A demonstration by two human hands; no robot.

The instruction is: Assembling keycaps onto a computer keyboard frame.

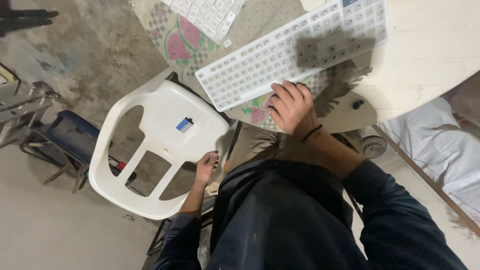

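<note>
My right hand (292,107), with a black band on the wrist, rests knuckles up on the table edge. Its fingers curl against the near edge of a white keyboard (280,55) whose keys look partly stripped. What the fingers hold is hidden. My left hand (206,167) grips the rim of a white plastic chair (150,150) that bears a small blue and white sticker (184,125). A second white key panel (210,15) lies at the table's far side, with one loose keycap (227,43) beside it.
The keyboards lie on a watermelon-patterned cloth (180,40) over a pale round table (430,50). A small black knob (358,104) sits near the table edge. A dark blue seat (70,135) stands at left, and a white sack (440,145) and a small wheel (372,146) at right.
</note>
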